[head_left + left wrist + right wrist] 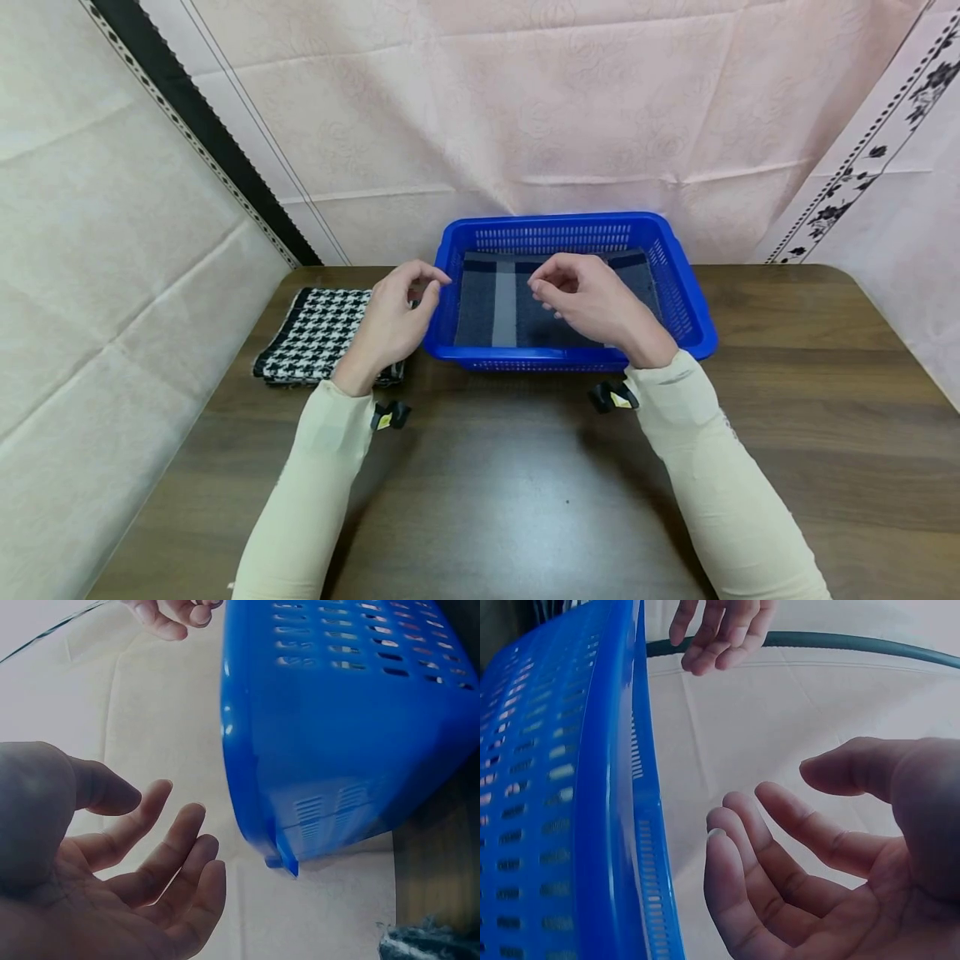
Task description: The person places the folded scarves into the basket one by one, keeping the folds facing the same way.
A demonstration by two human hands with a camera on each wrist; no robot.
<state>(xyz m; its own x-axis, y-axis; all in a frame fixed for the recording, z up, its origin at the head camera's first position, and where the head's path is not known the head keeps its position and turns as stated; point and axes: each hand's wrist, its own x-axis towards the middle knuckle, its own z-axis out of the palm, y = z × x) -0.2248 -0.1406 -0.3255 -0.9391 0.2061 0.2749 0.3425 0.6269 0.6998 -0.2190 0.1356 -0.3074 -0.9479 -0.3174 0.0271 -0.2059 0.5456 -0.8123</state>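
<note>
In the head view a blue basket (525, 358) holds a flat dark grey cloth (475, 312) with a lighter stripe. My left hand (397, 312) is raised by the basket's left rim, its fingers loosely bent around nothing. Over the cloth hovers my right hand (588, 300), also empty, thumb and fingertips apart. Both wrist views show the left hand (135, 862) and right hand (817, 862) relaxed beside the basket wall. A folded black-and-white houndstooth cloth (318, 333) lies left of the basket, partly behind the left hand and wrist.
The brown wooden table (495, 483) carries the basket and the folded cloth. Behind it hangs a pale patterned sheet (562, 108), with a dark band at the left and a floral border (847, 183) at the right.
</note>
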